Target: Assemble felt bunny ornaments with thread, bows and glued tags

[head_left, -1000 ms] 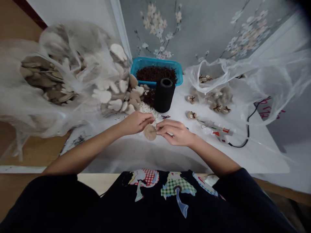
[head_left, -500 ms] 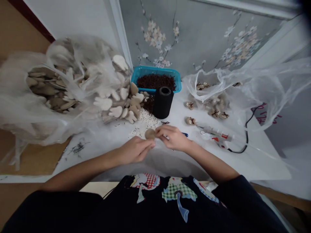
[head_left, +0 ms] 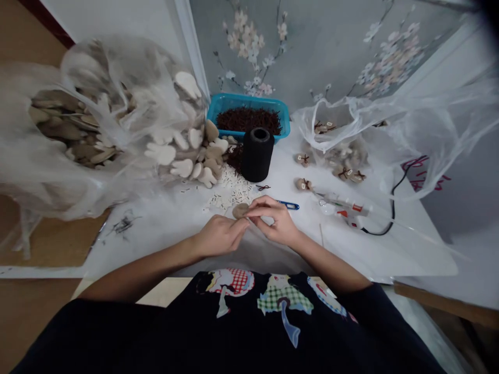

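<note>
Between my hands, near the table's front edge, is a small beige fabric piece with a rounded end. My left hand is closed on its near side, thumb pressed against the fingers. The fingertips of my right hand pinch at its right edge; whether they hold anything else is too small to tell. Just beyond lie many small white tags and a dark brown bow. Blue thread snips rest behind my right hand. A black thread cone stands upright farther back.
A blue tray holds brown bows. Plastic bags at left spill beige and white rabbit-shaped pieces. At right lie a glue gun with a black cord, finished pieces with bows, and another clear bag.
My right hand's fingers have shifted slightly at the fabric piece's edge, and more of the blue snips shows. The camera view has tilted a little, moving the scene up.
</note>
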`<state>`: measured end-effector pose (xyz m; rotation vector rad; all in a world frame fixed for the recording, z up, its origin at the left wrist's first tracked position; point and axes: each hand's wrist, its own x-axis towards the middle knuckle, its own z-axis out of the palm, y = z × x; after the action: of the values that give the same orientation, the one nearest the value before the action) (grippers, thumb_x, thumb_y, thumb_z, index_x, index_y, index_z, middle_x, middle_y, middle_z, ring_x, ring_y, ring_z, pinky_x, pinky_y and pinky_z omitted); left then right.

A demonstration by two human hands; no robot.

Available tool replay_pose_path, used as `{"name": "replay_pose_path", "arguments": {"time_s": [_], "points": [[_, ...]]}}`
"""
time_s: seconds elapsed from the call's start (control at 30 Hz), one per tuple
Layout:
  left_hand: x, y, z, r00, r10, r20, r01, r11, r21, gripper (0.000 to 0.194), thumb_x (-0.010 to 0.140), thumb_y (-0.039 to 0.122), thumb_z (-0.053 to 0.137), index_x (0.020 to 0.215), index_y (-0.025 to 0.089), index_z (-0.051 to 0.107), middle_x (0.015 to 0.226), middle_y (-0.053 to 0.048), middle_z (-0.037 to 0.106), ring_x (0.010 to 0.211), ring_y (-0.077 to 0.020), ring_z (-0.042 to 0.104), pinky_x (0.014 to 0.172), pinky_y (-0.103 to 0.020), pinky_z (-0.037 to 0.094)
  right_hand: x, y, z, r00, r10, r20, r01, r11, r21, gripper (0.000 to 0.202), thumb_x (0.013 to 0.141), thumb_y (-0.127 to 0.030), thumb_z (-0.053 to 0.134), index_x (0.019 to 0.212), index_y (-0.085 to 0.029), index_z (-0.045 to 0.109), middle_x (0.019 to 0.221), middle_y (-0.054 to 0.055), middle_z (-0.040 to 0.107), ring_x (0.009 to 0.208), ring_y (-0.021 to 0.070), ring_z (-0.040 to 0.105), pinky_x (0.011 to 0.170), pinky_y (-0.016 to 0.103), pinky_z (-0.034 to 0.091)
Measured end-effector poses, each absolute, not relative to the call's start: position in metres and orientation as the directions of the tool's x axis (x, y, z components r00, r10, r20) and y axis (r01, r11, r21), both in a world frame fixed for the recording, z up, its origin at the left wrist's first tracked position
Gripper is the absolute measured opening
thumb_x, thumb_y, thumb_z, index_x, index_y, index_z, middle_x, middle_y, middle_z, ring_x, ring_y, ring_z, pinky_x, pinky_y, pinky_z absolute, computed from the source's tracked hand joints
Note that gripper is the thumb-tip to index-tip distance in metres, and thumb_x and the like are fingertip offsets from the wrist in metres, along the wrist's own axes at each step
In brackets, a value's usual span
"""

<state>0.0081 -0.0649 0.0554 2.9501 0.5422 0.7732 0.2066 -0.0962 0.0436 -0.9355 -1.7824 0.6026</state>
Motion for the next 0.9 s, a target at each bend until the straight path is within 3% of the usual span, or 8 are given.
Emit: {"name": "replay_pose_path", "arguments": {"time_s": [0.1,0.2,0.33,0.4,0.47,0.6,0.77,0.9], "points": [[0.007,-0.073,0.059,0.827,0.362,0.43,0.343,-0.931,0.123,0.018,0.09,0.011,0.04,0.084,0.017,0.055,0.051,0.003,0.059,0.041,-0.0134,0.052,0.042,-0.026,0.031,0.209,-0.104,0.037,-0.254,0.786,0.563,0.297,0.618,-0.728,0.014,0.09,-0.019,0.059,0.095,-0.022,0.071,0.105,0.008,0.062,0.094,0.0168,0.064,0.081,0.033,0.058],[0.007,-0.068,0.065,0.825,0.421,0.377,0.34,-0.903,0.264,0.02,0.095,0.017,0.038,0.084,0.018,0.055,0.054,0.003,0.06,0.044,-0.0119,0.054,0.046,-0.024,0.035,0.214,-0.106,0.03,-0.258,0.789,0.558,0.307,0.614,-0.727,0.012,0.092,-0.019,0.058,0.091,-0.02,0.071,0.104,0.008,0.064,0.093,0.0165,0.065,0.084,0.032,0.057],[0.021,-0.037,0.065,0.844,0.464,0.269,0.345,-0.854,0.39,0.025,0.099,0.024,0.034,0.103,0.019,0.058,0.085,-0.002,0.07,0.064,-0.0116,0.062,0.056,-0.022,0.039,0.222,-0.103,0.016,-0.269,0.8,0.536,0.313,0.599,-0.737,0.012,0.093,-0.022,0.057,0.089,-0.02,0.069,0.101,0.008,0.064,0.096,0.0168,0.064,0.089,0.033,0.055],[0.03,-0.017,0.059,0.885,0.446,0.134,0.382,-0.86,0.338,0.025,0.098,0.025,0.037,0.106,0.019,0.06,0.098,-0.004,0.069,0.071,-0.0133,0.064,0.058,-0.023,0.038,0.227,-0.101,0.009,-0.283,0.809,0.515,0.358,0.587,-0.726,0.012,0.093,-0.024,0.057,0.089,-0.02,0.067,0.104,0.008,0.064,0.099,0.0173,0.063,0.09,0.035,0.054],[0.036,-0.001,0.051,0.914,0.406,0.005,0.392,-0.887,0.243,0.024,0.096,0.026,0.041,0.096,0.019,0.064,0.095,-0.005,0.067,0.068,-0.0146,0.061,0.055,-0.025,0.035,0.231,-0.1,0.002,-0.276,0.825,0.494,0.43,0.565,-0.704,0.012,0.094,-0.024,0.056,0.089,-0.02,0.066,0.106,0.009,0.064,0.102,0.0192,0.061,0.091,0.039,0.052],[0.039,0.009,0.036,0.917,0.395,-0.049,0.398,-0.909,0.123,0.027,0.095,0.028,0.043,0.086,0.019,0.066,0.09,-0.005,0.062,0.061,-0.0142,0.054,0.05,-0.027,0.027,0.232,-0.104,-0.004,-0.237,0.847,0.477,0.469,0.529,-0.707,0.014,0.095,-0.027,0.054,0.089,-0.021,0.064,0.101,0.009,0.067,0.097,0.0204,0.062,0.09,0.041,0.05],[0.039,0.001,0.027,0.914,0.402,-0.06,0.407,-0.902,0.148,0.023,0.093,0.027,0.046,0.09,0.019,0.067,0.09,-0.004,0.061,0.067,-0.015,0.057,0.053,-0.028,0.027,0.222,-0.107,-0.002,-0.236,0.898,0.371,0.395,0.437,-0.808,0.019,0.099,-0.034,0.046,0.093,-0.022,0.06,0.097,0.007,0.071,0.088,0.0176,0.066,0.08,0.032,0.052],[0.042,0.002,0.024,0.885,0.459,-0.076,0.463,-0.854,0.239,0.024,0.091,0.027,0.048,0.078,0.018,0.065,0.086,-0.003,0.062,0.068,-0.0153,0.057,0.055,-0.028,0.028,0.219,-0.104,-0.005,-0.292,0.903,0.315,0.405,0.415,-0.815,0.02,0.099,-0.033,0.045,0.095,-0.021,0.061,0.09,0.004,0.072,0.076,0.0149,0.066,0.073,0.026,0.05]]}}
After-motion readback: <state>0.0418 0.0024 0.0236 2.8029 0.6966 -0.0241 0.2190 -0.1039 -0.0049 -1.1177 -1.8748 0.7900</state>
